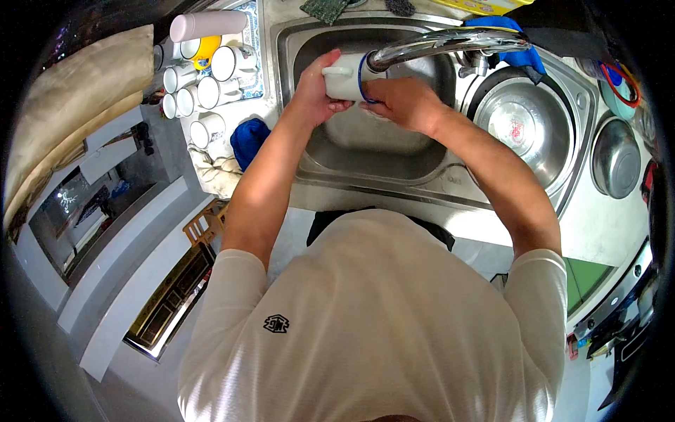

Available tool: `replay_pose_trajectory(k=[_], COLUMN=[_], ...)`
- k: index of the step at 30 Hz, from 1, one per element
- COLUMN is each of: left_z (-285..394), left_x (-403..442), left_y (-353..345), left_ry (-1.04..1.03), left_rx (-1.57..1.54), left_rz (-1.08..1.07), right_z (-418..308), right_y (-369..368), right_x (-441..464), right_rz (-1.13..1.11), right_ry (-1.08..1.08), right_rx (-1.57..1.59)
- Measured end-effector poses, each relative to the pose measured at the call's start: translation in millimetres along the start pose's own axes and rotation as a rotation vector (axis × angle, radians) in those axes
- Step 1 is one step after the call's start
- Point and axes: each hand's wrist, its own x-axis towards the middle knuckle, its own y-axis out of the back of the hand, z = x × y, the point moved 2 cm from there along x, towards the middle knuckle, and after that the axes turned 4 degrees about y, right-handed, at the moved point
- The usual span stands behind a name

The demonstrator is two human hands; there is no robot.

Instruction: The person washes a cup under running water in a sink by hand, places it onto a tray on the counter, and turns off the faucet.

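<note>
A white mug (344, 79) with a blue rim lies on its side above the sink (365, 144), its mouth toward the right under the tap (450, 43). My left hand (318, 90) is closed round its base end, near the handle. At the rim, my right hand (401, 104) is closed with its fingers bent at the mouth; some fingertips are hidden there, and whether they hold anything else I cannot tell. The tap's spout end comes right beside the mug's mouth.
Several white mugs (219, 92), a yellow cup (205, 52) and a pink bottle (209, 26) stand or lie at the left. A blue cloth (249, 143) is near them. At right are a steel basin (524, 130) and a metal bowl (616, 158). A dark green scouring pad (325, 8) lies behind the sink.
</note>
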Motion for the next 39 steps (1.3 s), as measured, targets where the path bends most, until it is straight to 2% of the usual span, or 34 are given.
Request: replay_pose_trajectory(k=[2, 3, 5, 6, 7, 8, 9, 10, 11, 13, 14, 17, 21, 24, 26, 30, 33, 36, 39], left_z=[-7, 33, 18, 8, 3, 10, 9, 5, 5, 9, 11, 9, 5, 3, 2, 2, 4, 5, 4], left_x=[0, -16, -8, -10, -10, -6, -9, -14, -17, -18, -18, -13, -14, -9, -12, -11, -10, -12, -8], left_y=[7, 19, 9, 10, 11, 14, 7, 1, -3, 0, 0, 3, 4, 10, 7, -2, -6, -14, -18], left_ry=[0.094, 0.011, 0.056, 0.080, 0.018, -0.081, -0.080, -0.142, -0.217, -0.219, -0.216, -0.231, -0.243, -0.169, -0.176, -0.200, -0.214, -0.230, -0.264], left_rx=[0.068, 0.137, 0.068, 0.055, 0.045, 0.055, 0.056, -0.004, -0.063, 0.007, 0.074, 0.052, 0.118, 0.061, 0.086, 0.086, 0.026, 0.063, 0.122], left_rz=[-0.028, 0.046, 0.078, 0.080, 0.064, 0.048, 0.050, 0.111, 0.168, 0.103, 0.036, 0.048, 0.071, -0.045, -0.057, -0.002, -0.093, -0.058, -0.089], right_z=[5, -3, 2, -15, -22, -23, -24, -24, -20, -23, -22, -13, -19, -14, -12, -18, -13, -12, -16], right_y=[-3, 1, -1, -5, -10, -9, -12, -17, -17, 1, 5, -3, -1, -1, -1, 8, 9, 9, 4], right_x=[-6, 32, 15, 4, 2, 11, 13, 13, 13, 10, 6, 12, 7, 5, 3, -3, -3, -4, -1], right_rz=[0.108, 0.196, 0.191, 0.086, 0.072, 0.137, 0.184, 0.178, 0.178, 0.376, 0.287, 0.246, 0.211, 0.173, 0.230, 0.269, 0.308, 0.302, 0.239], right_ry=[0.100, 0.197, 0.079, -0.037, -0.045, -0.031, -0.028, -0.080, -0.081, 0.184, 0.129, 0.166, 0.144, 0.111, 0.188, 0.130, 0.168, 0.201, 0.115], right_rx=[-0.425, -0.417, -0.473, -0.419, -0.413, -0.093, 0.242, 0.381, 0.384, -0.145, -0.177, -0.270, -0.257, -0.232, -0.195, -0.167, -0.158, -0.179, -0.298])
